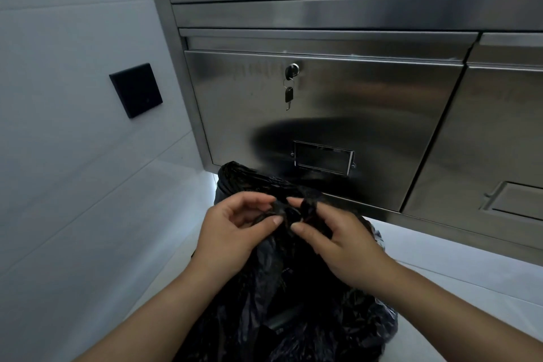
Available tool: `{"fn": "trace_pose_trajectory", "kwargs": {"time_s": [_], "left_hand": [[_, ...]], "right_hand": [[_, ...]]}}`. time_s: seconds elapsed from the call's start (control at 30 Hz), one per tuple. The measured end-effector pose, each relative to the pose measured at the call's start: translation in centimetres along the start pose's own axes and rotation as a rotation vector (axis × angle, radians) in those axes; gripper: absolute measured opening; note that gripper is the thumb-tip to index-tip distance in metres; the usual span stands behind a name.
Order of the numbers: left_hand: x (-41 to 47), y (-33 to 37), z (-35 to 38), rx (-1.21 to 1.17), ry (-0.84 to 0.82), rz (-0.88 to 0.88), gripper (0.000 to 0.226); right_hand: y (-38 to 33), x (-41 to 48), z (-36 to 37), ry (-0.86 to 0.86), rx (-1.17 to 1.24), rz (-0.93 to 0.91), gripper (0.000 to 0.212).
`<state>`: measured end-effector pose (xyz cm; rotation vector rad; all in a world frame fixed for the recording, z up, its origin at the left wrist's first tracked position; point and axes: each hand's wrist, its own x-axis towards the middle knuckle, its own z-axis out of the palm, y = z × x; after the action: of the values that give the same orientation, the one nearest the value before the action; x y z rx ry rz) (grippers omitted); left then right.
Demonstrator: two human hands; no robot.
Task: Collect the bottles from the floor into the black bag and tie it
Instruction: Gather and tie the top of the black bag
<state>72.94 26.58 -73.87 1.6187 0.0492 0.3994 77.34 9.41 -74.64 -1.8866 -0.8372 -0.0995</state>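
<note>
A crumpled black bag point(293, 297) stands on the pale floor in front of me, bulging and full. Its gathered top is twisted into strands between my hands. My left hand point(232, 229) pinches one strand of the bag's neck between thumb and fingers. My right hand point(332, 232) pinches the other strand, which is wrapped over its fingertips. The two hands nearly touch above the bag. A loose flap of the bag sticks up behind them. No bottles are visible; the bag's contents are hidden.
A stainless steel cabinet point(323, 103) stands right behind the bag, with a key point(289, 94) hanging from its lock and a label holder point(323, 157) lower down. A white tiled wall on the left carries a black square plate point(135, 89). Pale floor point(440, 258) extends to the right.
</note>
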Motion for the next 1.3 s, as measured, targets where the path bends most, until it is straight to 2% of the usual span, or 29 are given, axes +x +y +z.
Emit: {"fn": "trace_pose_trajectory", "kwargs": {"time_s": [0.07,0.2,0.33,0.4,0.47,0.57,0.7,0.8,0.97,1.07,1.2,1.3], "left_hand": [[-0.2,0.2,0.4,-0.062,-0.050,0.017,0.024],[-0.7,-0.1,0.0,-0.030,-0.030,0.036,0.034],[-0.9,-0.6,-1.0,0.238,-0.010,0.092,0.063],[-0.8,-0.8,-1.4,0.274,-0.050,0.040,0.076],[-0.7,-1.0,-1.7,0.255,-0.104,-0.032,0.079],[-1.0,-1.3,-1.6,0.223,-0.181,-0.103,0.075],[-1.3,-1.6,-0.3,0.041,-0.141,-0.071,0.066],[-1.1,-1.6,0.3,-0.043,-0.099,-0.048,0.044],[-1.2,-2.1,0.1,0.021,-0.105,-0.063,0.018],[-1.3,-2.7,0.0,0.079,-0.078,-0.043,0.017],[-1.3,-2.4,0.1,0.055,-0.122,0.012,0.017],[-1.4,-2.3,0.2,0.135,-0.165,0.063,0.021]], "right_hand": [[0.0,-0.1,0.7,-0.036,0.016,-0.007,0.024],[0.6,-0.2,1.0,0.035,0.043,0.026,0.008],[0.6,-0.2,1.2,0.070,0.007,0.010,0.013],[0.8,-0.2,1.2,0.106,0.005,0.013,0.009],[1.0,-0.1,1.2,0.133,0.019,0.030,0.003],[1.1,-0.1,1.1,0.142,0.049,0.058,0.002],[1.1,-0.3,1.6,0.113,0.075,0.064,0.009],[1.1,-0.4,1.9,0.101,0.117,0.096,0.009],[1.5,-0.8,2.0,0.075,0.104,0.148,0.007],[1.7,-0.8,2.0,0.054,0.112,0.155,0.009],[1.6,-0.6,1.4,0.036,0.128,0.192,0.008],[1.5,-0.8,1.2,0.038,0.047,0.150,0.010]]}}
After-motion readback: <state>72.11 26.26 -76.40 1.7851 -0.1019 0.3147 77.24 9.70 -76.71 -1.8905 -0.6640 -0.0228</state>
